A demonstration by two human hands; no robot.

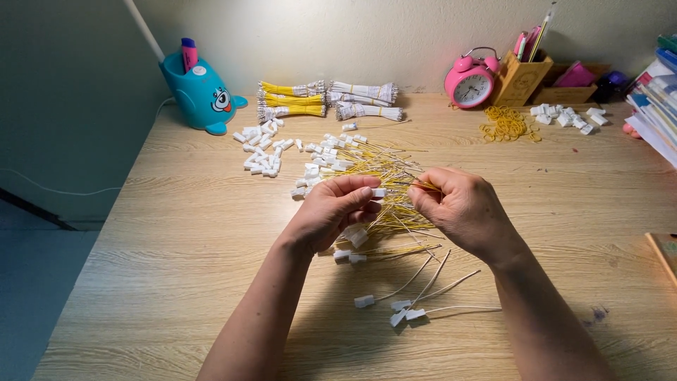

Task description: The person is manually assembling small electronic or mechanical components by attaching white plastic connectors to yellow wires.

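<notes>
We had the left hand [337, 208] pinched shut on a small white plastic connector housing [379, 192], thumb and fingertips closed around it. Right hand [458, 204] was pinched on a thin yellow wire [423, 185], its tip meeting the housing; both were held just above the light wood-grain tabletop [176, 247], centre of view.

Directly under the hands: loose pile of yellow wires with white housings [367, 166], partly hidden by the fingers. Nearer to us, a few white wires with housings fitted [416, 300] lay fanned out.

Behind: scattered loose white housings [262, 149], tied bundles of yellow and white wires [328, 100] against the wall. Teal fish-shaped pen holder [201, 95] far left. Pink twin-bell alarm clock [470, 82], wooden pen box [522, 79], yellow rubber bands [506, 125], another housing heap [568, 116] right. Book stack [656, 99] at the right edge.
</notes>
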